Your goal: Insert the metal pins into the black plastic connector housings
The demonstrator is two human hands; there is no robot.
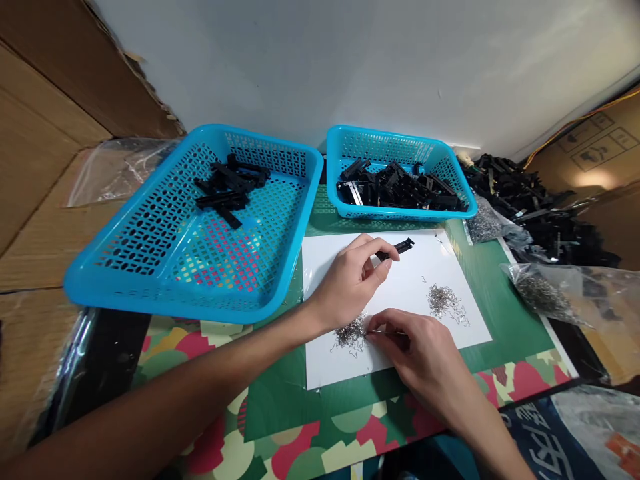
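We pinch the black part (404, 247), its long axis running rightward, in our left hand (350, 277), beyond our right hand (425, 343), whose fingers nearly meet, grip unclear, beside the wire-clip pile (350, 333).

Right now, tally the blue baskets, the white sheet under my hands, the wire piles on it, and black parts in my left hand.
Blue baskets: 2
White sheet: 1
Wire piles: 2
Black part in left hand: 1
Total: 6
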